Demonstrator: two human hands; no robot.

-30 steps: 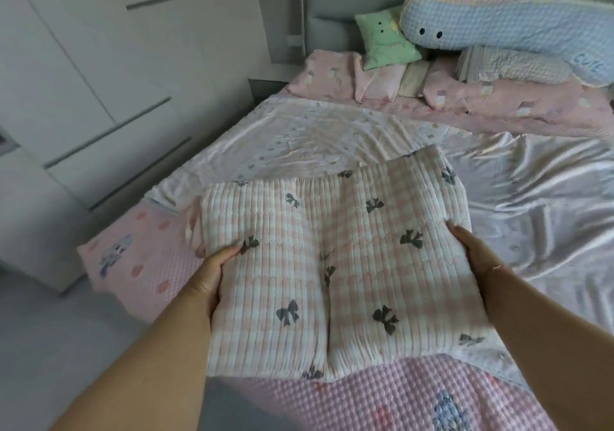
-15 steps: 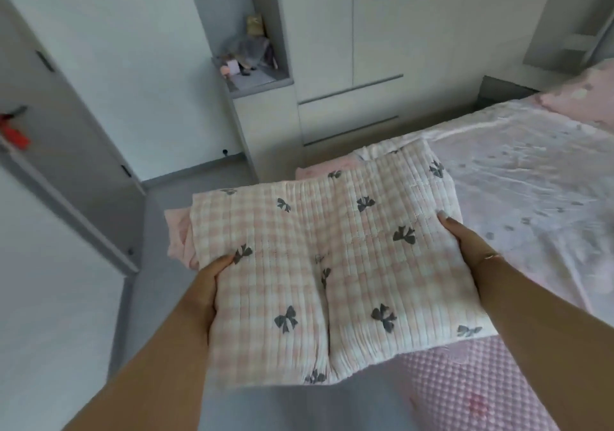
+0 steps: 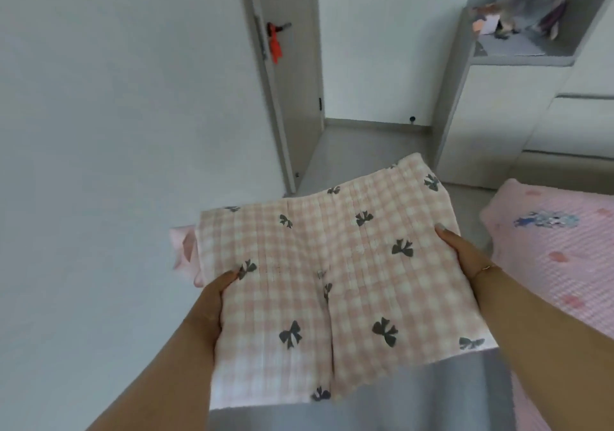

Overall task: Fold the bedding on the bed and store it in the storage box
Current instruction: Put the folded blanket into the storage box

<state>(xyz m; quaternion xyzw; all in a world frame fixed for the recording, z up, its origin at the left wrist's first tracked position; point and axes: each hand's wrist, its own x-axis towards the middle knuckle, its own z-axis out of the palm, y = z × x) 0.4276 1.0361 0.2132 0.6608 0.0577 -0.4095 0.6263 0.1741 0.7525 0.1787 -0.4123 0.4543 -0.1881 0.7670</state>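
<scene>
Ahead, door point(image 3: 292, 75) and bed point(image 3: 564, 248) flank folded bedding point(image 3: 332, 281) in both hands.

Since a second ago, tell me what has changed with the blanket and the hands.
The folded blanket has been carried off the bed: it lay over the mattress, and now it is held over the floor, facing the door, with the bed off to the right. Unchanged: the left hand and right hand keep the same grip on its two sides, and the fold is as it was.
</scene>
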